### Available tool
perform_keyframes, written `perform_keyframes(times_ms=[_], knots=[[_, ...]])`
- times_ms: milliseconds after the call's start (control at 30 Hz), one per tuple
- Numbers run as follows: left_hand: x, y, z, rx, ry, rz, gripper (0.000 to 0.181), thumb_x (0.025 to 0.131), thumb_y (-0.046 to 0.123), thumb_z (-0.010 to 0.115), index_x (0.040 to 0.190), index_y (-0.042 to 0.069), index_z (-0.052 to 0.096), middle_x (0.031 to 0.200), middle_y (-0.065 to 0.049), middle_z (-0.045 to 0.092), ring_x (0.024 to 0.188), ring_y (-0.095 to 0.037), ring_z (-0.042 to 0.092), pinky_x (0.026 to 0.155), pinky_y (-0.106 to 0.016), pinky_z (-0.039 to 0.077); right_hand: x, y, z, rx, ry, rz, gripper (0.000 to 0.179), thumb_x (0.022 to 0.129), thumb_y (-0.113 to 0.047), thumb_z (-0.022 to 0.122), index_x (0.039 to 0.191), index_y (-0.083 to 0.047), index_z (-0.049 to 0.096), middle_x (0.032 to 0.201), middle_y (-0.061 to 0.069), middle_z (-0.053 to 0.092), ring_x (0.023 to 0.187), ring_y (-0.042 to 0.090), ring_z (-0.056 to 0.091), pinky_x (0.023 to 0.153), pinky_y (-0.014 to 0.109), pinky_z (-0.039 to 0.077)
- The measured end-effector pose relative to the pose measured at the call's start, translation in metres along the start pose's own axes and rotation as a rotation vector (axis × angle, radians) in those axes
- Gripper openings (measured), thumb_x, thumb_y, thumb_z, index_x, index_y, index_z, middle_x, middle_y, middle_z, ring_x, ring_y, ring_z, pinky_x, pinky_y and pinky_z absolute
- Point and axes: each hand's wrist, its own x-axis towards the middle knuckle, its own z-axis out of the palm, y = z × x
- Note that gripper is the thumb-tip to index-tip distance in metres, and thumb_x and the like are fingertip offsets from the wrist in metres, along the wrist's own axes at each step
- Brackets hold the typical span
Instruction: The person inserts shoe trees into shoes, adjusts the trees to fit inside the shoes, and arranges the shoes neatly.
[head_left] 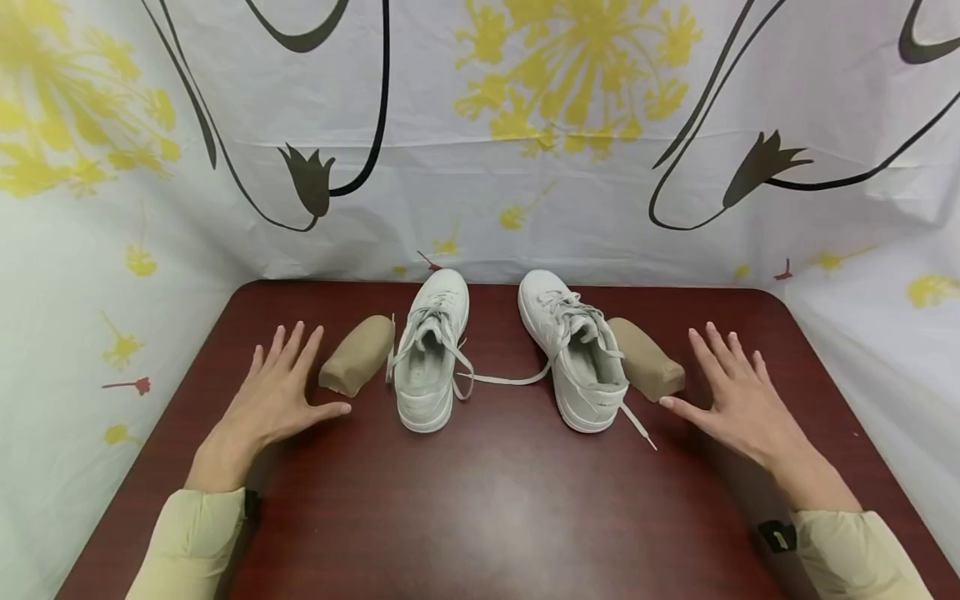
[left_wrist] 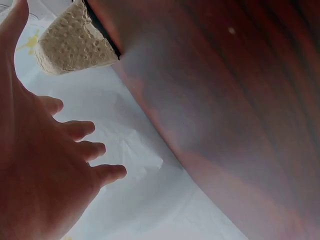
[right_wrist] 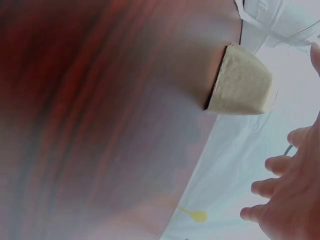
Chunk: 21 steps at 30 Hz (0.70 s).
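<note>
Two white sneakers stand on the dark red table (head_left: 480,500), toes toward the back. The left sneaker (head_left: 426,400) and the right sneaker (head_left: 592,408) both have loosened laces, and a lace (head_left: 510,382) stretches between them. Beside each lies a tan molded-pulp shoe insert, the left insert (head_left: 360,354) and the right insert (head_left: 645,358). My left hand (head_left: 273,400) is spread palm down to the left of the left insert, holding nothing. To the right of the right insert, my right hand (head_left: 742,408) is spread likewise, fingers apart and nothing in it.
A white curtain (head_left: 480,200) printed with yellow flowers and dark stems hangs behind the table and along both sides. One lace end (head_left: 641,429) trails on the tabletop beside the right sneaker's heel.
</note>
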Motion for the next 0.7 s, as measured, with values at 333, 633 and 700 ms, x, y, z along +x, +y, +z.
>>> perform_keyframes(times_ms=[333,633,700], knots=[[0.004,0.001,0.0,-0.022,-0.015,-0.009,0.122,0.072,0.077,0.069,0.16,0.01,0.016,0.161,-0.026,0.016,0.147,-0.049,0.01,0.11,-0.07,0.014,0.006,-0.006,-0.001,-0.003,0.012,-0.011,0.103,0.084,-0.055,0.071,0.161,-0.018,0.014,0.165,0.014,0.01,0.149,0.044,0.009,0.116,0.063,0.0],[0.009,0.001,0.002,-0.045,-0.015,0.016,0.123,0.069,0.076,0.072,0.161,0.016,0.016,0.161,-0.025,0.016,0.147,-0.049,0.01,0.109,-0.07,0.016,0.017,-0.025,-0.008,0.005,0.001,-0.062,0.1,0.085,-0.054,0.07,0.161,-0.017,0.016,0.166,0.011,0.01,0.15,0.039,0.01,0.118,0.057,0.002],[0.011,0.001,0.003,-0.053,-0.012,0.031,0.122,0.069,0.074,0.074,0.16,0.016,0.018,0.161,-0.025,0.016,0.146,-0.049,0.012,0.109,-0.07,0.017,0.023,-0.031,-0.01,0.012,-0.003,-0.075,0.098,0.086,-0.055,0.069,0.161,-0.018,0.017,0.166,0.008,0.009,0.151,0.037,0.01,0.119,0.056,0.003]])
